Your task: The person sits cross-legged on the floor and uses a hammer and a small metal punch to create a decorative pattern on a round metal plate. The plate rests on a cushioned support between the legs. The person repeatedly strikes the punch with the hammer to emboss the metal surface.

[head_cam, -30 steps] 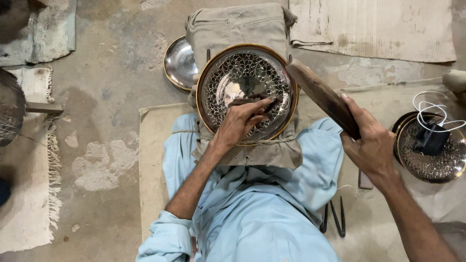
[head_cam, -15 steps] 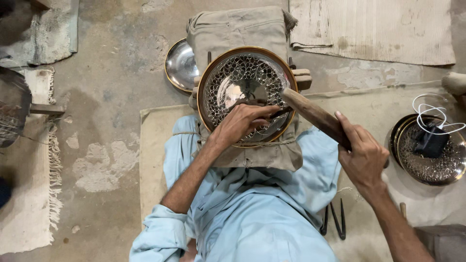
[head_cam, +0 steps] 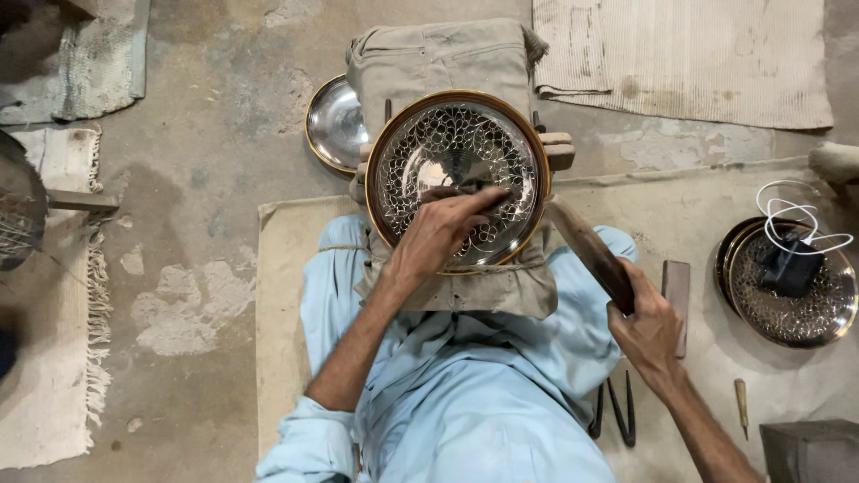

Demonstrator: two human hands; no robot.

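You have one view only, from the camera worn on your head, looking almost straight down. It faces the concrete floor, with your own lap at the bottom edge and the ground ahead of you toward the top. It sits fairly near: your left hand and right hand fill the middle, and the round patterned metal plate lies centred just beyond them. No second view overlaps it.

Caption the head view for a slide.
Left hand steadies a small tool on round patterned metal plate; right hand grips dark wooden mallet.
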